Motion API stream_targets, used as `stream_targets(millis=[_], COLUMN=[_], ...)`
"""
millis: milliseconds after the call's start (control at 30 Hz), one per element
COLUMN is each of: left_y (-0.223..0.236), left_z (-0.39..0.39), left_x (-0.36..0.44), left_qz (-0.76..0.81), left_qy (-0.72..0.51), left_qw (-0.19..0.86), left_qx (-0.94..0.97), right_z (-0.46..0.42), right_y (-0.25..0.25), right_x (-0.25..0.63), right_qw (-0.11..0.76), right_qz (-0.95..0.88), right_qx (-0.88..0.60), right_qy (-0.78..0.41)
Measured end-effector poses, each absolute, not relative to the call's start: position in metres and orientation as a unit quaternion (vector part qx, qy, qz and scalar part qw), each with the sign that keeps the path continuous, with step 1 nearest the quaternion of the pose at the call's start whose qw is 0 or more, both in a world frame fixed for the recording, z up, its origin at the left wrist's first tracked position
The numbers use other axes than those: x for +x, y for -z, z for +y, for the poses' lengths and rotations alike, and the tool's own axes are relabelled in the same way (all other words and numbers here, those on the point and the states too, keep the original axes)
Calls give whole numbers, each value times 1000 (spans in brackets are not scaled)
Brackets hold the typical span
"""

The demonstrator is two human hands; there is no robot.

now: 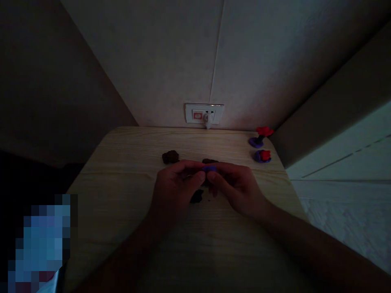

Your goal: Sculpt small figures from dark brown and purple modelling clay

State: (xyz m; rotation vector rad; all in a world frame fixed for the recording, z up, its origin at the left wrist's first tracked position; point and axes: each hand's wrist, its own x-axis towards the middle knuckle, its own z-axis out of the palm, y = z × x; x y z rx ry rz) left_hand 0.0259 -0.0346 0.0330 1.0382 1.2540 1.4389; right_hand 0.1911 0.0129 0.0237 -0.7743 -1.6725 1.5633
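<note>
Between the fingertips of both hands is a small purple piece of what looks like modelling clay (209, 168). My left hand (175, 185) pinches it from the left, thumb and fingers closed. From the other side my right hand (240, 183) pinches it too. Below the fingers lies a black lump (197, 196), partly covered by my left hand. A dark brown lump (170, 157) rests beyond my left hand. Another dark lump (210, 161) shows just behind the fingertips, mostly hidden. A small reddish bit (214, 191) peeks out under my right thumb.
At the table's (122, 162) back right corner are two shaped pieces: a red top on a dark stem with a purple base (255, 142), and a red piece on a purple base (263, 156). A wall socket (204, 114) with a plug sits behind. The picture is dim.
</note>
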Motion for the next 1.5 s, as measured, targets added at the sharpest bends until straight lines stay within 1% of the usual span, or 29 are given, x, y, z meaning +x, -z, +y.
stream_targets(millis=[100, 167, 400, 533, 700, 967, 1067, 1133, 1200, 1267, 1333, 1400, 1500], left_y=[-37, -37, -32, -30, -31, -32, -33, -33, -30, -27, -22, -19, -16], left_z=[-33, -34, -37, -38, -38, -41, -42, -41, -36, -29, -23, -19, -18], left_x=[28, 29, 27, 28, 32, 30, 30, 28, 24, 17, 11, 7, 7], left_qz=[523, 528, 539, 528, 516, 569, 563, 547, 536, 534, 519, 501, 485], left_qy=[-594, -592, -588, -591, -586, -547, -544, -558, -589, -633, -670, -689, -691], left_qw=[434, 431, 444, 464, 480, 413, 418, 436, 441, 429, 434, 446, 467], left_qx=[430, 430, 408, 396, 401, 455, 460, 446, 414, 360, 306, 274, 262], right_z=[12, 11, 13, 14, 16, 16, 16, 19, 24, 32, 42, 51, 59], right_y=[-26, -27, -27, -27, -27, -24, -24, -25, -25, -23, -19, -12, -2], right_x=[191, 191, 192, 193, 191, 189, 190, 193, 199, 206, 212, 214, 211], right_qw=[367, 367, 331, 338, 362, 358, 355, 355, 372, 401, 406, 375, 315], right_qz=[-658, -659, -619, -605, -603, -540, -554, -586, -630, -680, -746, -811, -867], right_qx=[-298, -293, -275, -252, -261, -255, -265, -276, -301, -340, -375, -371, -345], right_qy=[-586, -587, -657, -676, -661, -718, -705, -674, -612, -511, -372, -252, -173])
